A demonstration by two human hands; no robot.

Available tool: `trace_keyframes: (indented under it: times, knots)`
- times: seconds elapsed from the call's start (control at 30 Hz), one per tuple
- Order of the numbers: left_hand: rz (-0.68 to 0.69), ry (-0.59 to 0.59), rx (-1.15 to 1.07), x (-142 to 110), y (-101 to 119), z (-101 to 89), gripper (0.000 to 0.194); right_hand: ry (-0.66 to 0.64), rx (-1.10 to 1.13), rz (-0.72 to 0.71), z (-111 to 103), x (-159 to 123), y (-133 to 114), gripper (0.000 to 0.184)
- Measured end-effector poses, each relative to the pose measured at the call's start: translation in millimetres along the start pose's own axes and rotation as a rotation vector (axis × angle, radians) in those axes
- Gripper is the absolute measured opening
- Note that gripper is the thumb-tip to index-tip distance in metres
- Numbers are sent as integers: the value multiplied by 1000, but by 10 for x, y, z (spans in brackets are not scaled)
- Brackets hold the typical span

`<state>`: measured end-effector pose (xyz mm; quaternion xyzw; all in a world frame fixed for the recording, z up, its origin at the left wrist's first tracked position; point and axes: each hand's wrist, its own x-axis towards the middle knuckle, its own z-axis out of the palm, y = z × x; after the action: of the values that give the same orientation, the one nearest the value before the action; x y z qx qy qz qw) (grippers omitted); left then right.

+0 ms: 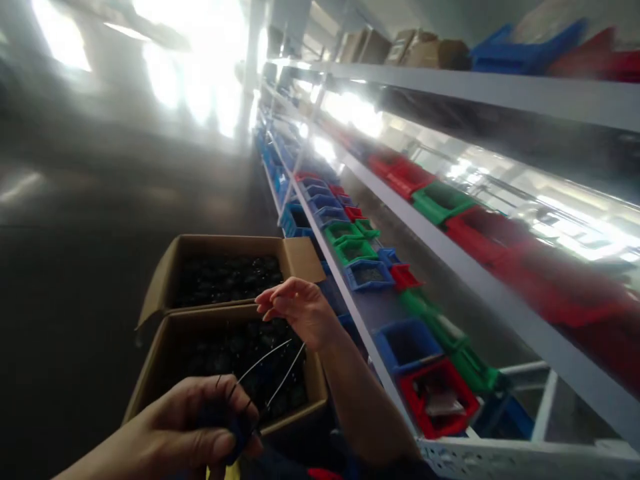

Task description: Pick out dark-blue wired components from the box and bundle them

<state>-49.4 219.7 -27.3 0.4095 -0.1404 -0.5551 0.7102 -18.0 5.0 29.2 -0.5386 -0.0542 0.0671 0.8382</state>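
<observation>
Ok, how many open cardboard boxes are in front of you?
2. The near cardboard box sits under the left hand and right hand; the far cardboard box is right behind it. More closed ones sit on the top shelf.

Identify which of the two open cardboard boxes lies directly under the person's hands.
The nearer cardboard box: both the left hand and right hand are over it, while the farther cardboard box sits beyond them.

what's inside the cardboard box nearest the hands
The nearer cardboard box is filled with small dark round parts, too blurred to identify. Lower layers and the bottom are covered.
</observation>
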Motion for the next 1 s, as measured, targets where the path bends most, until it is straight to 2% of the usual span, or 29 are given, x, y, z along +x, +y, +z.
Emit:
trace_keyframes:
  times: [0.07, 0.17, 0.37, 0.53, 0.73, 1.0]
  knots:
    - [44, 19, -28, -210, -51, -77, 36, -13, 102, 72, 315, 144, 409, 29]
    - [99, 67, -77, -566, -83, -185, 35, -84, 186, 223, 794, 266, 795, 32]
    - [164, 104, -163, -1405, -188, -385, 29, -232, 192, 377, 1687, 430, 1157, 33]
    - [240, 209, -199, -1948, -325, -471, 28, -355, 196, 466, 2243, 517, 1440, 32]
    - [369, 327, -271, -2300, -504, -409, 27, -515, 159, 541, 2622, 539, 1629, 26]
    - [532, 514, -323, -2317, -748, -212, 26, -703, 110, 664, 2789, 594, 1746, 28]
